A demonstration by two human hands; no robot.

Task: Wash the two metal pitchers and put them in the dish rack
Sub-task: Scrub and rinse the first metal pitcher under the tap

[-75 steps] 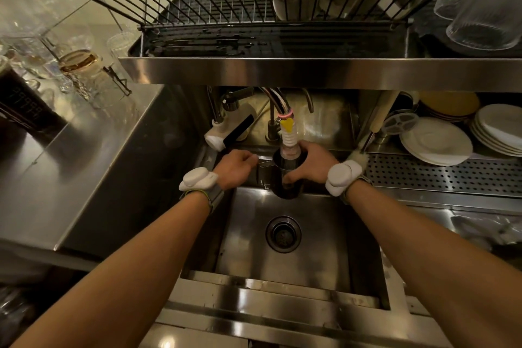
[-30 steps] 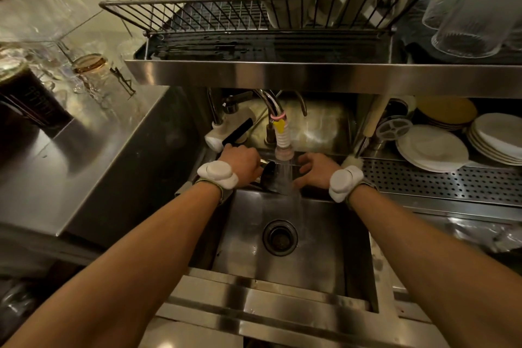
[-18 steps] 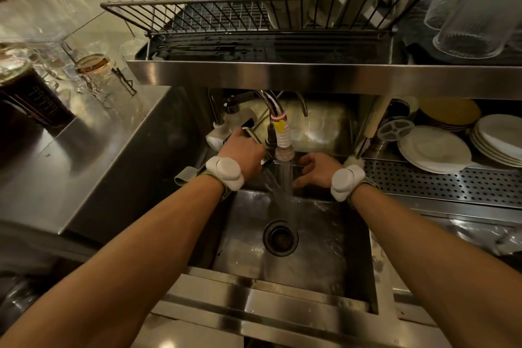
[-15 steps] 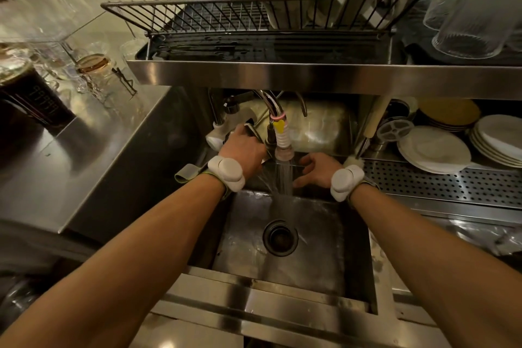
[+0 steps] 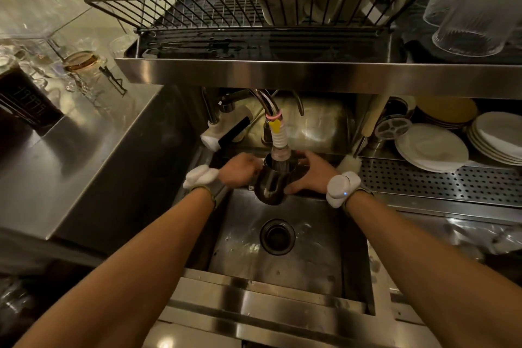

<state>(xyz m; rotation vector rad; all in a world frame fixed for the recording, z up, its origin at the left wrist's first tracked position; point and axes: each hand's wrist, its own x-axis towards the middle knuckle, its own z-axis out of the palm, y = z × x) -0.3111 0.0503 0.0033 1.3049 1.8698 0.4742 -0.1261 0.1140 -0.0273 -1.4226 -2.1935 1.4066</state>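
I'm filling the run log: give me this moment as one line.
stage: rinsing | metal pitcher: upright under faucet nozzle, over sink | left hand: holding | right hand: holding

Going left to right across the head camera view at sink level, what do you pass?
Steel counter → left hand → dark metal pitcher under the faucet → right hand → perforated steel drainboard → stacked white plates.

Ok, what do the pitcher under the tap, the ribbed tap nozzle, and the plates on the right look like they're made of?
Round dark pitcher: polished metal, probably stainless steel, judging by mirror-like glints.
White ribbed tap nozzle: looks like flexible plastic or rubber; matte, corrugated.
Stacked white plates: probably glazed ceramic; smooth, opaque, softly shiny.
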